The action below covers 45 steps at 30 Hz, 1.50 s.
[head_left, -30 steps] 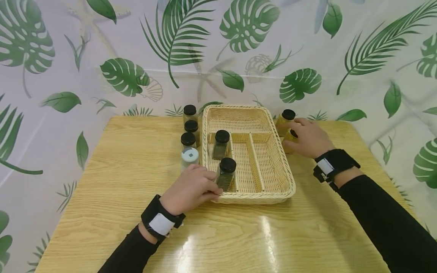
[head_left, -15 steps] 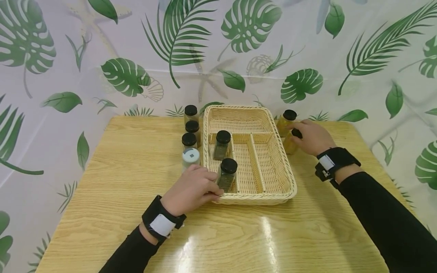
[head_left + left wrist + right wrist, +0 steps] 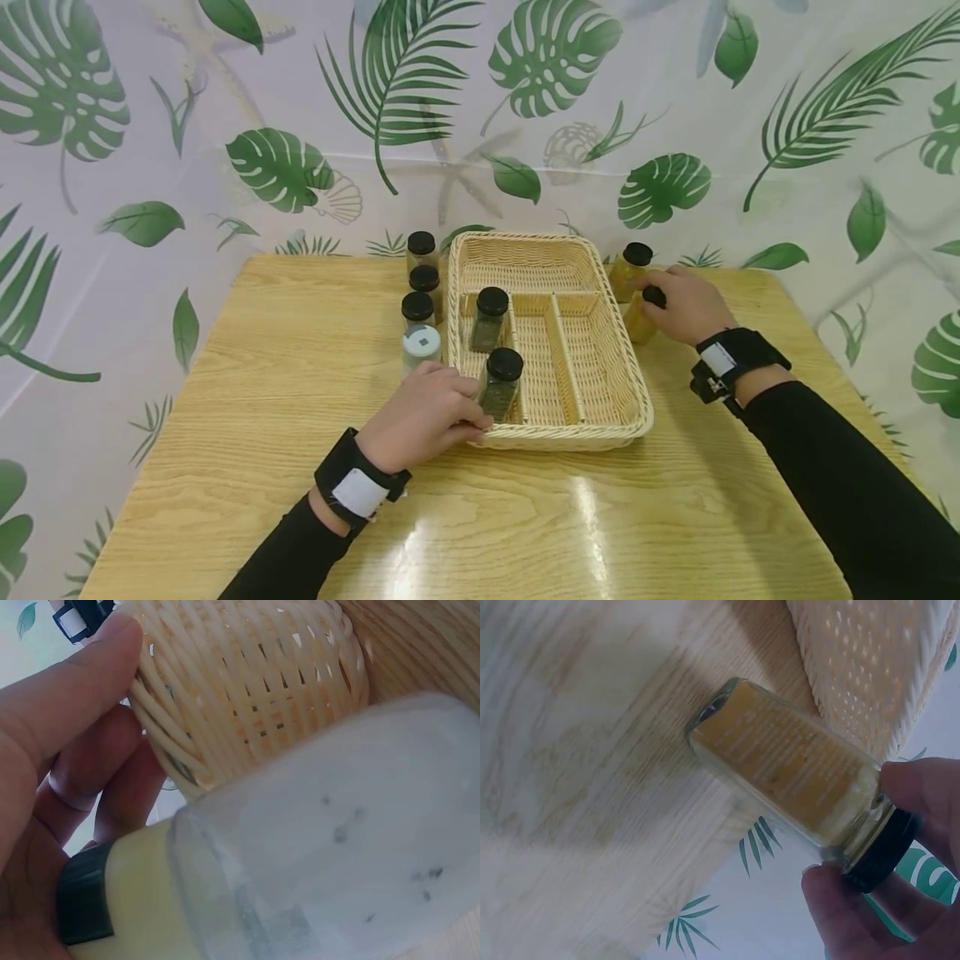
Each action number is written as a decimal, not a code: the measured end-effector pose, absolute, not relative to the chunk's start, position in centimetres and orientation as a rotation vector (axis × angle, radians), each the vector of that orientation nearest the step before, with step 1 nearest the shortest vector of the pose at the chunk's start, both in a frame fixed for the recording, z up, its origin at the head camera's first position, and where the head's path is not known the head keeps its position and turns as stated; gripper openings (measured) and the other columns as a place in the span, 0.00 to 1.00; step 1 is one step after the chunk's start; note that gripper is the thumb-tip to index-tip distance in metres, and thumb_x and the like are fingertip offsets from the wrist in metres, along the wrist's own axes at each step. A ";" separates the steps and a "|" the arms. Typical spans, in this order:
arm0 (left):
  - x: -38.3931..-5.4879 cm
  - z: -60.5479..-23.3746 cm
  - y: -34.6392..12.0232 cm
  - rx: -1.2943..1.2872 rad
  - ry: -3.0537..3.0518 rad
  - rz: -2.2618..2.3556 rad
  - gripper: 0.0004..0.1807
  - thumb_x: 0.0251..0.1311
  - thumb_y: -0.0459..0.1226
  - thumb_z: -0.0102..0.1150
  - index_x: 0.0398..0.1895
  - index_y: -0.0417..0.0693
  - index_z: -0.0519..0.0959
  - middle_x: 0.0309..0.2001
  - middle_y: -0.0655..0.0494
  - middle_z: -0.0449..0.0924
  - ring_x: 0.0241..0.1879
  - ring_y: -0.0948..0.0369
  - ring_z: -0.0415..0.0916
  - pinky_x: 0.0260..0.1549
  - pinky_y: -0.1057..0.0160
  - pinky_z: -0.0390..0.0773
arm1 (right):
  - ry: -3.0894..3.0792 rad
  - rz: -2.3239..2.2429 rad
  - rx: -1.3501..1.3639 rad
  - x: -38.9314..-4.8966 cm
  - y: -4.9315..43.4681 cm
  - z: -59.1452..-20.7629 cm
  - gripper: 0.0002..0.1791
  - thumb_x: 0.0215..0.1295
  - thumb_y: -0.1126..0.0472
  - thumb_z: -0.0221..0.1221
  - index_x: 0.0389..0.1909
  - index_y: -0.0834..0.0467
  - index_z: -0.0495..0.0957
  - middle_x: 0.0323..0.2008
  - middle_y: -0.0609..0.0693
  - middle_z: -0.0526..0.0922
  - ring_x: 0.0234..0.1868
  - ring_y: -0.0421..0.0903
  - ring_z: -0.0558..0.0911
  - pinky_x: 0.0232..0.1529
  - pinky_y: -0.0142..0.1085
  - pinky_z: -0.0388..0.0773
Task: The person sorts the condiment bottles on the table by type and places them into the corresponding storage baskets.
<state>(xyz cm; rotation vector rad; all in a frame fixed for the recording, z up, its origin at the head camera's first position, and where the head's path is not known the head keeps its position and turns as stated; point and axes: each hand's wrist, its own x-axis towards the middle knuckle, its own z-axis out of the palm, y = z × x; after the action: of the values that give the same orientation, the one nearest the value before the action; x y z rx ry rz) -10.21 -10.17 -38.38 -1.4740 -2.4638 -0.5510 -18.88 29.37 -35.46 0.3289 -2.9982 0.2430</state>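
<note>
My left hand [image 3: 427, 412] holds the front left corner of a divided wicker basket [image 3: 562, 432], thumb outside and fingers over the rim. Two jars with black lids and dark green contents, one near [image 3: 501, 387] and one farther back [image 3: 490, 321], stand in its left compartment. Beside the left hand is a jar with a pale top [image 3: 422, 346]; the left wrist view shows a whitish jar [image 3: 337, 840] close up. On the basket's right, my right hand [image 3: 692, 307] pinches a glass spice jar [image 3: 787, 761] of yellow powder around its black lid and neck.
Another yellow jar [image 3: 628, 273] stands just behind the one in the right hand. Left of the basket, several black-lidded jars [image 3: 417, 308] line up in a row. A leaf-print cloth [image 3: 555, 125] hangs behind the wooden table [image 3: 300, 350].
The right hand's fingers have drawn together onto the nearer yellow jar's lid, and its body shows more clearly now. The left hand keeps its hold on the basket.
</note>
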 end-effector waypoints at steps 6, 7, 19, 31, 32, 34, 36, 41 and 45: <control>-10.2 -38.2 -10.1 -1.478 -2.460 -0.549 0.04 0.51 0.48 0.67 0.31 0.66 0.86 0.23 0.69 0.60 0.27 0.68 0.62 0.37 0.59 0.61 | -2.990 0.268 0.328 -18.7 29.6 -35.4 0.14 0.60 0.60 0.58 0.47 0.58 0.79 0.42 0.60 0.75 0.36 0.55 0.73 0.33 0.49 0.71; -10.1 -38.2 -10.1 -1.478 -2.461 -0.550 0.04 0.51 0.48 0.67 0.31 0.66 0.86 0.22 0.69 0.60 0.27 0.67 0.62 0.37 0.59 0.61 | -2.984 0.267 0.331 -18.6 29.6 -35.4 0.14 0.59 0.61 0.59 0.46 0.58 0.79 0.41 0.60 0.75 0.35 0.55 0.73 0.33 0.48 0.71; -10.1 -38.2 -10.2 -1.473 -2.474 -0.549 0.04 0.51 0.48 0.67 0.31 0.65 0.86 0.24 0.71 0.64 0.30 0.69 0.67 0.38 0.60 0.62 | -2.969 0.234 0.397 -17.9 29.1 -34.4 0.11 0.52 0.61 0.61 0.39 0.55 0.80 0.37 0.56 0.77 0.31 0.52 0.72 0.30 0.46 0.70; -10.1 -38.2 -10.1 -1.477 -2.472 -0.566 0.05 0.50 0.47 0.68 0.31 0.65 0.86 0.24 0.71 0.66 0.31 0.68 0.69 0.38 0.60 0.63 | -2.915 0.170 0.520 -16.8 28.9 -32.3 0.11 0.49 0.59 0.62 0.36 0.55 0.81 0.32 0.51 0.78 0.29 0.48 0.73 0.30 0.44 0.70; -10.1 -38.2 -10.1 -1.476 -2.472 -0.568 0.05 0.49 0.47 0.68 0.31 0.64 0.86 0.24 0.71 0.66 0.32 0.68 0.69 0.38 0.60 0.63 | -2.911 0.165 0.520 -16.7 28.8 -32.1 0.11 0.49 0.59 0.62 0.36 0.55 0.81 0.32 0.50 0.78 0.28 0.48 0.72 0.29 0.44 0.69; -10.1 -38.2 -10.1 -1.475 -2.474 -0.567 0.05 0.49 0.47 0.68 0.31 0.64 0.86 0.24 0.71 0.66 0.32 0.68 0.69 0.38 0.60 0.63 | -2.909 0.163 0.520 -16.4 28.7 -31.7 0.11 0.49 0.59 0.62 0.35 0.54 0.81 0.31 0.50 0.77 0.27 0.48 0.71 0.27 0.43 0.68; -10.1 -38.2 -10.1 -1.474 -2.477 -0.566 0.05 0.49 0.47 0.68 0.31 0.64 0.86 0.24 0.71 0.66 0.32 0.68 0.69 0.39 0.60 0.63 | -2.908 0.168 0.527 -16.2 28.6 -31.4 0.11 0.48 0.59 0.63 0.35 0.54 0.81 0.31 0.49 0.76 0.26 0.47 0.70 0.27 0.42 0.68; -10.1 -38.2 -10.2 -1.470 -2.473 -0.565 0.05 0.49 0.48 0.68 0.31 0.64 0.86 0.25 0.71 0.66 0.32 0.68 0.69 0.39 0.59 0.64 | -2.895 0.160 0.548 -15.7 28.4 -30.5 0.11 0.48 0.59 0.64 0.35 0.55 0.80 0.30 0.49 0.75 0.26 0.46 0.70 0.27 0.42 0.68; -10.2 -38.2 -10.2 -1.468 -2.468 -0.562 0.05 0.50 0.48 0.68 0.31 0.65 0.86 0.25 0.71 0.66 0.32 0.68 0.69 0.40 0.59 0.64 | -2.885 0.165 0.541 -15.4 28.2 -29.8 0.12 0.46 0.59 0.65 0.34 0.55 0.79 0.30 0.49 0.76 0.27 0.47 0.71 0.26 0.42 0.68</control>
<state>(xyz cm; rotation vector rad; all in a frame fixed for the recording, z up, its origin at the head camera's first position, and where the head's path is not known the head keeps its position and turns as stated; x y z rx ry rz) -10.16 -10.16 -38.24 -1.4684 -2.4685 -0.5623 -15.37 28.23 -29.84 0.5407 -2.8854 0.1655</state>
